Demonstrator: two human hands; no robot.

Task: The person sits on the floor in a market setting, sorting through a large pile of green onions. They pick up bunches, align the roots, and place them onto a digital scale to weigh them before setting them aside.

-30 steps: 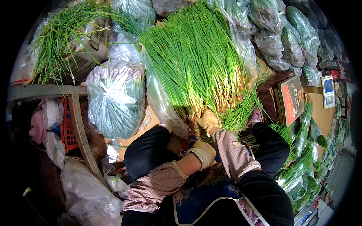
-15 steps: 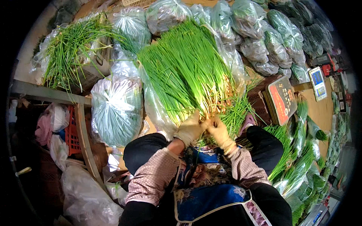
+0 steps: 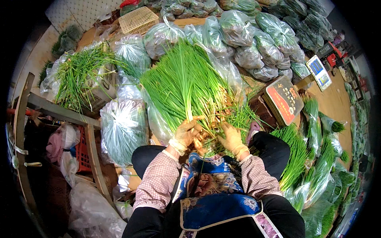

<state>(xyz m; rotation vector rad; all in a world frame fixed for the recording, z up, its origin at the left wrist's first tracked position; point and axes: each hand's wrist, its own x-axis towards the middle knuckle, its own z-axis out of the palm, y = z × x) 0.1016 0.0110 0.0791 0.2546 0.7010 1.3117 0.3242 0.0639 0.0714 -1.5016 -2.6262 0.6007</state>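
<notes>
My left hand (image 3: pixel 185 134), in a pale work glove, is closed round a bunch of thin green onions (image 3: pixel 188 85) near its root end. The long leaves point away from me, over a large pile of green onions (image 3: pixel 164 85) on an opened clear plastic bag (image 3: pixel 156 115). Roots and pale bulbs show just right of that hand. My right hand (image 3: pixel 233 139), gloved too, has its thumb and fingers apart. It is beside the root ends and a heap of loose green trimmings (image 3: pixel 243 117), with nothing visible in its grasp.
Tied plastic bags of greens (image 3: pixel 123 131) stand at left and along the back. A crate (image 3: pixel 97 99) at far left is topped with loose greens. A scale (image 3: pixel 283 99) with a display (image 3: pixel 318 73) stands at right, above bundled green onions (image 3: pixel 291 158). A metal frame (image 3: pixel 63 109) is at left.
My hands have moved apart. The left, now holding a bunch upright over the pile, has shifted left; the right has drawn away from the roots. The view has also shifted.
</notes>
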